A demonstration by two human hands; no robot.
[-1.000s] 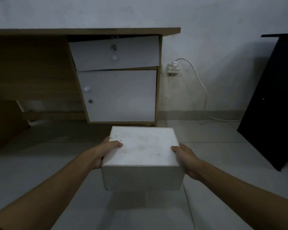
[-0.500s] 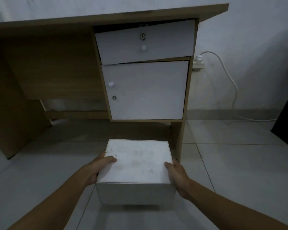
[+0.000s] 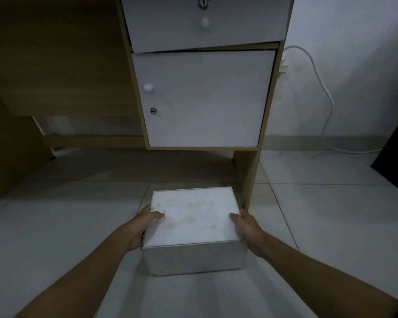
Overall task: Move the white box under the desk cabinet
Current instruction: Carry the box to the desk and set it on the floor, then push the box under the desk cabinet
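Head view, dim light. I had the white box (image 3: 191,222) gripped between both hands, low over the tiled floor (image 3: 319,226); whether its base touched the tiles I could not tell. The left hand (image 3: 145,226) was pressed against the box's left side, thumb hooked over the top edge, remaining fingers hidden behind the side wall. The right hand (image 3: 246,228) was clamped on the right side in the same way, thumb tip lying on the lid. Both hands were partly closed around the box edges, not fists.

The box sat in front of the desk cabinet (image 3: 202,97), on the near side of it and not under it; its far right corner was just beside the cabinet's right leg panel (image 3: 246,175). The lid showed faint smudges.

Above the cabinet door I noted a drawer (image 3: 205,19) with a keyhole and a pale knob; the door carried its own knob and lock at its left edge. The gap under the cabinet lay in shadow. To the far right, a white cable (image 3: 324,88) ran down the wall (image 3: 354,31) to the floor. A dark panel (image 3: 395,161) cut into the right edge.
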